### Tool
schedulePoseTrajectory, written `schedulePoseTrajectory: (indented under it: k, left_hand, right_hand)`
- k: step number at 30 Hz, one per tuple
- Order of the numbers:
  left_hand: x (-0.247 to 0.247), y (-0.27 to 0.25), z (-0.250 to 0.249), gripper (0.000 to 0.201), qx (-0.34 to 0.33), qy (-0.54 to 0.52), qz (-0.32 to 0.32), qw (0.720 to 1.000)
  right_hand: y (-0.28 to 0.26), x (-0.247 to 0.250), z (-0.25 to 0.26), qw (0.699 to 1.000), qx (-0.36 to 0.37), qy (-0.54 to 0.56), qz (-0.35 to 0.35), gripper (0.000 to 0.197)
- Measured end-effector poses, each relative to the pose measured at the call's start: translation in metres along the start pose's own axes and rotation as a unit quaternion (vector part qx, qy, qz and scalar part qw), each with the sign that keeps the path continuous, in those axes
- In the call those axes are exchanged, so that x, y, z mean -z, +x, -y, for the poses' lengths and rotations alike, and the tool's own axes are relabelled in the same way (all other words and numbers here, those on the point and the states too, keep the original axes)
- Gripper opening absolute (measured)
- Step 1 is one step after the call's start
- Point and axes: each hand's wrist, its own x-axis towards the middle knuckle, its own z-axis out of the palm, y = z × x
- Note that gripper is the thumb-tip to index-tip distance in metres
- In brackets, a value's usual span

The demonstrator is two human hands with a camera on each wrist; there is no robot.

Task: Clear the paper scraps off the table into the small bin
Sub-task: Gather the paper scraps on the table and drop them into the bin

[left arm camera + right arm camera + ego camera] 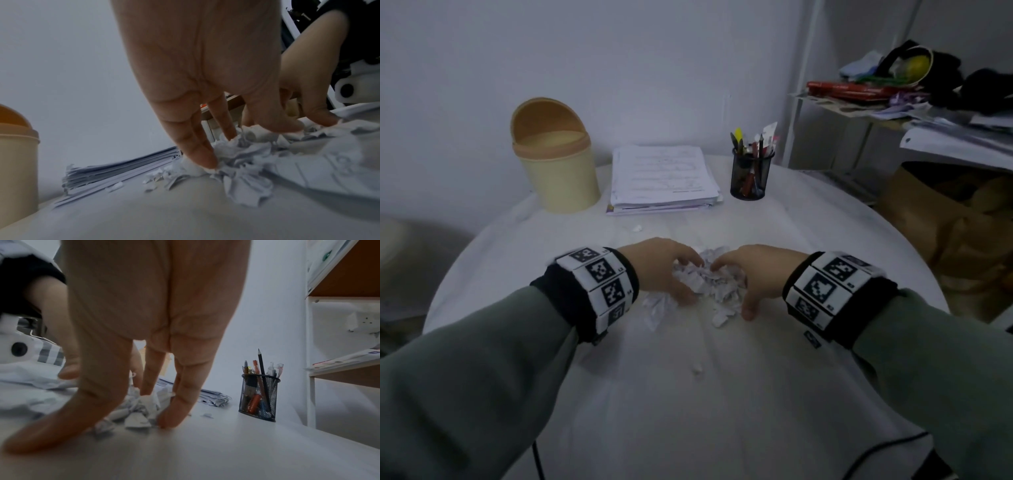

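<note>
A: On the round white table [808,240], what is the biggest thing standing?

B: The small bin [558,161], pale yellow with an orange swing lid, at the far left edge by the wall. Just beside it to the right lies a stack of papers [664,178], and right of that a black mesh pen cup [751,174] full of pens and pencils. A cluttered shelf [893,99] stands off the table to the right.

A: And the hands?

B: Both are at the middle of the table, facing each other across a heap. The left hand [657,270] and the right hand [760,274] have their fingers curved inward and downward, cupping the pile from either side, fingertips on the cloth and the paper. Whether either hand truly pinches a piece, I cannot tell.

A: Where are the paper scraps [709,281]?

B: Bunched between the two hands, well apart from the bin. Some torn bits lie under the left thumb and below the right thumb. One stray scrap [635,228] sits near the paper stack, another stray bit [697,369] closer to the person.
</note>
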Motion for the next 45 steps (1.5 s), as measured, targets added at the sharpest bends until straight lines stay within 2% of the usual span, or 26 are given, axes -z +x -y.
schedulePoseTrajectory:
  k: [3, 6, 9, 11, 15, 25, 31, 34, 40, 45]
  left_hand:
    - [0.002, -0.001, -0.001, 0.051, -0.004, -0.011, -0.007, 1.000]
    - [0.003, -0.002, 0.002, 0.038, -0.006, -0.027, -0.009, 1.000]
    - [0.004, -0.001, 0.005, 0.032, -0.007, -0.044, -0.015, 0.999]
    - [0.003, 0.000, 0.006, 0.031, -0.010, -0.051, -0.019, 0.998]
    - [0.004, 0.000, 0.009, 0.027, -0.017, -0.052, -0.028, 0.998]
    - [0.007, -0.001, 0.017, 0.022, -0.031, -0.070, -0.090, 0.993]
    - [0.017, -0.004, 0.027, 0.024, -0.016, -0.115, -0.129, 0.985]
    - [0.025, -0.006, 0.032, 0.028, 0.004, -0.126, -0.160, 0.979]
    - [0.049, -0.012, 0.044, 0.022, 0.014, -0.101, -0.227, 0.969]
    - [0.075, -0.015, 0.068, 0.019, 0.048, -0.140, -0.303, 0.942]
  right_hand:
    - [-0.001, 0.001, 0.002, 1.000, 0.014, 0.003, 0.015, 0.083]
    - [0.000, -0.001, 0.003, 0.998, 0.026, 0.048, 0.016, 0.063]
    - [0.002, -0.003, 0.006, 0.999, 0.029, 0.042, -0.001, 0.044]
    - [0.004, -0.005, 0.008, 0.999, 0.028, 0.026, -0.021, 0.039]
    - [0.010, -0.007, 0.008, 0.999, 0.018, 0.020, -0.046, 0.038]
    - [0.012, 0.004, -0.007, 0.986, 0.016, 0.128, -0.103, 0.025]
    - [0.014, 0.025, -0.001, 0.978, 0.015, 0.161, -0.135, 0.019]
    - [0.018, 0.041, 0.009, 0.967, 0.037, 0.186, -0.171, 0.017]
    - [0.042, 0.065, 0.033, 0.945, 0.057, 0.234, -0.222, 0.018]
    - [0.079, 0.084, 0.052, 0.928, 0.072, 0.272, -0.245, 0.014]
